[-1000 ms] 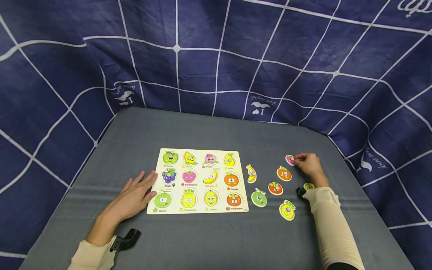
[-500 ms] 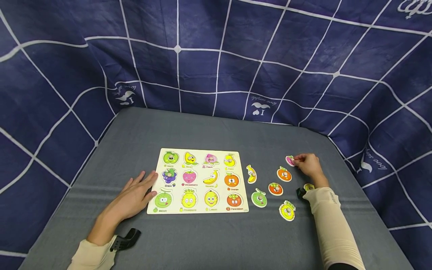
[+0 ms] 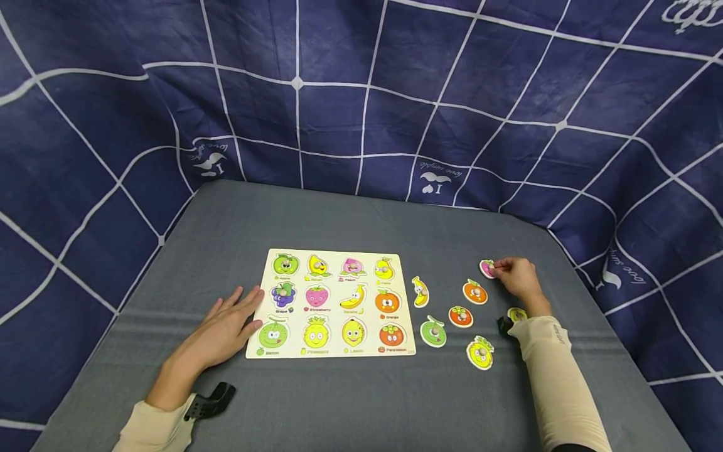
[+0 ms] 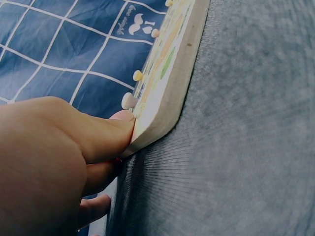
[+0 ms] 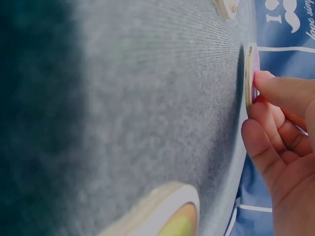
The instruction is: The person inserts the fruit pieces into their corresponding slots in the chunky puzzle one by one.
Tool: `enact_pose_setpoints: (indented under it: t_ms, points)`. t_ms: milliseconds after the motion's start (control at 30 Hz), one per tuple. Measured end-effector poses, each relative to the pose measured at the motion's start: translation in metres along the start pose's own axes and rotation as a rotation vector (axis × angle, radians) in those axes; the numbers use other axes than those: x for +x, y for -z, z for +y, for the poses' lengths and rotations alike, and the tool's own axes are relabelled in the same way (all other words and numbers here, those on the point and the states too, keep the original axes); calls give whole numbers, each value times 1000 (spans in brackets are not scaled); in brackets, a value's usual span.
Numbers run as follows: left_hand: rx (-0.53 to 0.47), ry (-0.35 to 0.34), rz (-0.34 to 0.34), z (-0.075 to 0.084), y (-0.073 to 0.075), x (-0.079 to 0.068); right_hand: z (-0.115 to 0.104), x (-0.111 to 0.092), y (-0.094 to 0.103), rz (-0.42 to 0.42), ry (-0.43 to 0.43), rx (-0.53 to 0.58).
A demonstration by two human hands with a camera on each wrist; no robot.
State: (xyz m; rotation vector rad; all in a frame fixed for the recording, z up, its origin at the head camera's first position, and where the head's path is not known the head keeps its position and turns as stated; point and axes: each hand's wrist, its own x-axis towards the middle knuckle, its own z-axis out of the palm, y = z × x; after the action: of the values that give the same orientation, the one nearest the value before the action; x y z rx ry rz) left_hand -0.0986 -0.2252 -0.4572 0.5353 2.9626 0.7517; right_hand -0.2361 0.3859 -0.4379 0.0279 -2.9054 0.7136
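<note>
A pale wooden fruit peg puzzle board [image 3: 333,314] lies on the table, with several printed fruits in three rows. My left hand [image 3: 226,326] rests at its left edge, fingers extended. The left wrist view shows the thumb [image 4: 110,135] against the board's corner. Off to the right, my right hand [image 3: 516,276] pinches a pink fruit puzzle piece [image 3: 486,269] between thumb and fingers. That piece [image 5: 250,81] shows edge-on in the right wrist view, close over the cloth. Nearest to this hand lies an orange piece [image 3: 475,292]; a yellow piece [image 3: 516,314] sits by the wrist.
Between the board and my right arm lie a banana piece [image 3: 420,292], a green melon piece [image 3: 433,331], a persimmon piece [image 3: 460,316] and a pineapple piece [image 3: 481,353]. Grey cloth [image 3: 361,408] covers the table. A blue gridded curtain [image 3: 339,113] hangs behind.
My right hand and the pink puzzle piece have shifted very slightly to the right. The left hand and the board keep their places.
</note>
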Motion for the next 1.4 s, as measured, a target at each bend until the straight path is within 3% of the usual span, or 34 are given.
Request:
enact_pose_setpoints:
  t_ms: [567, 1400]
  points:
    - [-1, 3, -7, 0, 1, -1, -38, -13, 1, 75, 44, 68]
    - [-2, 6, -3, 2, 2, -1, -91, -20, -7, -14, 160, 119]
